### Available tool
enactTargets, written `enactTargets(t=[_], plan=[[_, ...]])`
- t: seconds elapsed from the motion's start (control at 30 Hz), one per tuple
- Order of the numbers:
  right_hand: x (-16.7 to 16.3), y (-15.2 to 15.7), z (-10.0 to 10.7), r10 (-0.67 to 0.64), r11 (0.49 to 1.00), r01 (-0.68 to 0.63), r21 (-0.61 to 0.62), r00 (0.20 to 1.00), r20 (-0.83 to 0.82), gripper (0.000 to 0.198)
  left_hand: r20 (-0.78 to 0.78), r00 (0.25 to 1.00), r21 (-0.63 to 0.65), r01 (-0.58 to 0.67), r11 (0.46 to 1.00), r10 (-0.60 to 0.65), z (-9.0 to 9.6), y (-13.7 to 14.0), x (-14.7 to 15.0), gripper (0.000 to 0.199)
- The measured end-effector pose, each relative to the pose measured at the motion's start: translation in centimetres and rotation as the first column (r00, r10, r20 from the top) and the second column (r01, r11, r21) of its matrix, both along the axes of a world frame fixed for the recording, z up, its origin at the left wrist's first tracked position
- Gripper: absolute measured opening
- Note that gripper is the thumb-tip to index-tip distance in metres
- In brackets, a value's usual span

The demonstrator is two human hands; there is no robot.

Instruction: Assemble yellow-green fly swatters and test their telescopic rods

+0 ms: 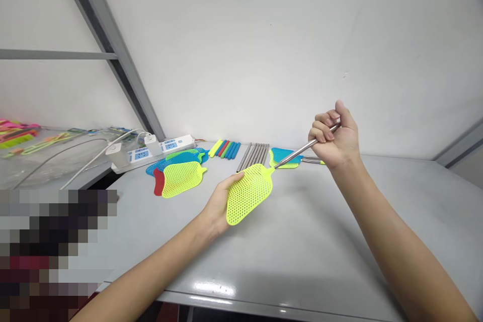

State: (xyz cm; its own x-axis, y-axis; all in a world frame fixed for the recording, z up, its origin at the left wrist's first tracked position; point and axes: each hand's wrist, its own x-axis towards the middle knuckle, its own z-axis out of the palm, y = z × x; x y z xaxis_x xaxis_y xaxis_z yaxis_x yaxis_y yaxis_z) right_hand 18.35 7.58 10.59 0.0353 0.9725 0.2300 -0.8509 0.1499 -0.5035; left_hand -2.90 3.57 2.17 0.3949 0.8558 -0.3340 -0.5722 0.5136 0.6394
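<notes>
My left hand point(222, 198) grips a yellow-green fly swatter head point(249, 195), thumb on its perforated face and the other fingers hidden behind it. A thin metal rod point(298, 152) runs from the neck of that head up to the right. My right hand point(335, 133) is curled around the rod's upper end, thumb raised. Rod and head meet at the neck; I cannot tell how deep the rod sits. Behind them, several loose metal rods point(254, 156) lie side by side on the grey table point(302, 251). Just right of these are blue and yellow-green swatters point(285, 156) with metal rods.
Loose swatter heads point(183, 179) in yellow-green, blue and red lie at the left. Several coloured tubes point(225, 149) rest near the wall. A white power strip point(162, 148) with plugs and cables stands at the back left, beside a grey metal frame point(113, 55). A blurred-out area covers the lower left.
</notes>
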Motion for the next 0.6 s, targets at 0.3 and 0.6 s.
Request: enactTargets(t=[0.3, 0.6], plan=[[-0.5, 0.3, -0.9, 0.062, 0.998, -0.062, -0.012, 0.998, 0.000, 0.029, -0.136, 0.989, -0.074, -0.063, 0.995, 0.053, -0.1, 0.2, -0.2, 0.026], [-0.8, 0.6, -1.8, 0.042, 0.999, -0.043, 0.028, 0.999, 0.030, 0.029, -0.234, 0.971, -0.098, -0.072, 0.993, 0.047, -0.6, 0.5, -0.2, 0.021]])
